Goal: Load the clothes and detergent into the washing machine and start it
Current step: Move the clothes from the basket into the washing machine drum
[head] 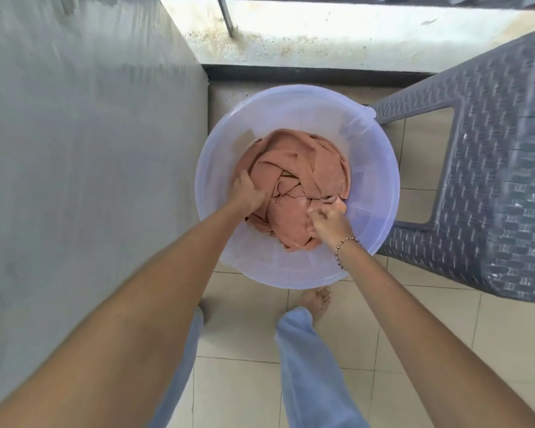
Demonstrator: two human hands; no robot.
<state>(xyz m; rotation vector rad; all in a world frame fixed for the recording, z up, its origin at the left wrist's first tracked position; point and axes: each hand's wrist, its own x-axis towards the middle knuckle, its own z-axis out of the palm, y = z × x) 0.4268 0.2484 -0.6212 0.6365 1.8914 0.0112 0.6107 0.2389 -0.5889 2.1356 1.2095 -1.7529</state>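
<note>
A round translucent plastic tub point(380, 168) stands on the tiled floor straight below me. Inside it lies a bundle of salmon-pink clothes point(300, 168). My left hand point(247, 189) reaches into the tub's left side and grips the pink cloth there, fingers dug into the folds. My right hand point(328, 220), with a beaded bracelet on the wrist, holds a bunch of the same cloth at the bundle's right front edge. No washing machine door or detergent shows in this view.
A tall grey surface point(84, 149) fills the left, close against the tub. A dark grey woven-pattern plastic chair point(494, 168) stands at the right, its leg touching the tub rim. A stained white ledge point(337, 41) runs behind. My legs and bare foot point(317, 301) stand on beige tiles.
</note>
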